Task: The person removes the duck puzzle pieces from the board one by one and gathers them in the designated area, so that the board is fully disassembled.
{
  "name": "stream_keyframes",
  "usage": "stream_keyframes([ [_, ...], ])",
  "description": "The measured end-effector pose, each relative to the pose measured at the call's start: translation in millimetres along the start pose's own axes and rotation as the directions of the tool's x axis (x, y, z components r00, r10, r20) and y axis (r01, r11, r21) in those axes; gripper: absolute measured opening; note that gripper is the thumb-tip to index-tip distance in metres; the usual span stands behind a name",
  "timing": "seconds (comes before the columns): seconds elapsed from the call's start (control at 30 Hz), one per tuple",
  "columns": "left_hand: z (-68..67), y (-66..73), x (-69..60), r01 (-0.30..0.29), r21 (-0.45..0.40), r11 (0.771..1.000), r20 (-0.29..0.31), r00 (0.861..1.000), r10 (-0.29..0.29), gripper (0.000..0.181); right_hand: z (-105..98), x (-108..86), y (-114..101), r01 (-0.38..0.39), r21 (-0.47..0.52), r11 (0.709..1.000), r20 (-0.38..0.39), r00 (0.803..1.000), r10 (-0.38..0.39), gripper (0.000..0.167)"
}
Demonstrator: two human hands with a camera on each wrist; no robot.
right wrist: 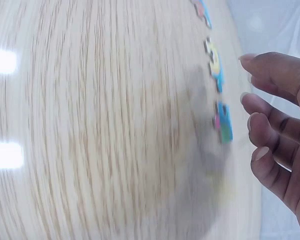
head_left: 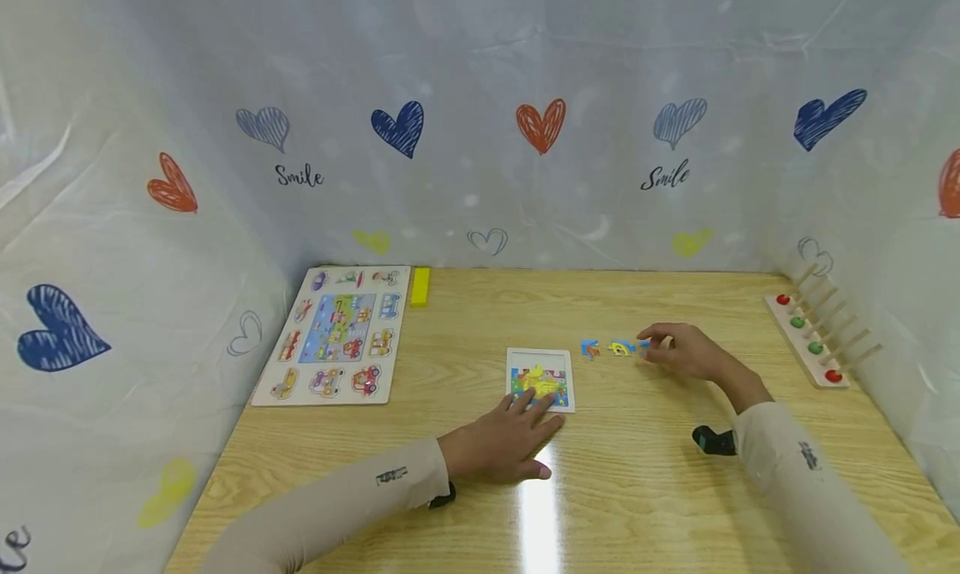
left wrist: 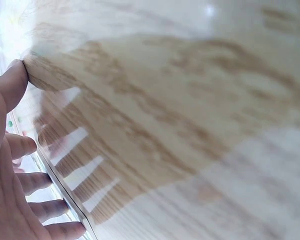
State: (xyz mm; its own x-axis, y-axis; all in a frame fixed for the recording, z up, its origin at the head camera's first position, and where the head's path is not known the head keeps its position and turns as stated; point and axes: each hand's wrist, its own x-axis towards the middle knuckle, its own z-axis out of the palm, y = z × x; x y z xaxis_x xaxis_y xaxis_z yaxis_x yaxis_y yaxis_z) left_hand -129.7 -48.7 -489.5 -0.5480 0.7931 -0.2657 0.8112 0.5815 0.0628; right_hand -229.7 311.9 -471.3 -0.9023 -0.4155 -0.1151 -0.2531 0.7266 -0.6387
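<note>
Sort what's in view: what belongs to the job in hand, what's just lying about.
Job in hand:
small framed puzzle, left hand on it
three loose puzzle pieces, right hand beside them

Apparently lying about:
vehicle puzzle board
yellow block
wooden peg rack

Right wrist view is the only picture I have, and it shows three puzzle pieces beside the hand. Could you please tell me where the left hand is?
Observer: The left hand reaches its fingers over the near edge of the puzzle tray.
Operator: Thank you. Is this tray already full?
Observer: No, the far strip inside it is bare.
Operator: And what stands to the right of the right hand?
Observer: A wooden peg rack.
</note>
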Motion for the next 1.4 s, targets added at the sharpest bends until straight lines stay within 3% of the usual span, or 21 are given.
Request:
stream_keyframes([
  [0.33, 1.1, -0.5, -0.4, -0.001, 0.004, 1.000, -0.012, 1.000, 0.001, 0.078, 23, 23.0, -43, 0.084, 0.043, 0.996, 0.073, 0.994, -0.087, 0.035],
  [0.7, -3.1, 0.2, -1.3, 0.010, 0.024, 1.000, 0.013, 1.000, -0.010, 0.077, 58, 57.0, -84, 0.175, 0.053, 0.983, 0.172, 0.968, -0.182, 0.035],
  [0.97, -1.6, 0.8, -1.1, -0.004, 0.015, 1.000, 0.000, 1.000, 0.004, 0.077, 77, 70.3, -91, 0.171, 0.036, 0.985, 0.227, 0.958, -0.175, 0.030],
  [1.23, -0.4, -0.4, -0.8, 0.000, 0.025, 1.000, 0.002, 1.000, 0.000, 0.077, 79, 72.6, -92, 0.203, 0.015, 0.979, 0.236, 0.951, -0.201, 0.025],
  [1.4, -1.0, -0.7, -1.6, -0.002, 0.010, 1.000, -0.002, 1.000, 0.002, 0.077, 79, 73.0, -91, 0.183, 0.021, 0.983, 0.247, 0.952, -0.183, 0.025],
])
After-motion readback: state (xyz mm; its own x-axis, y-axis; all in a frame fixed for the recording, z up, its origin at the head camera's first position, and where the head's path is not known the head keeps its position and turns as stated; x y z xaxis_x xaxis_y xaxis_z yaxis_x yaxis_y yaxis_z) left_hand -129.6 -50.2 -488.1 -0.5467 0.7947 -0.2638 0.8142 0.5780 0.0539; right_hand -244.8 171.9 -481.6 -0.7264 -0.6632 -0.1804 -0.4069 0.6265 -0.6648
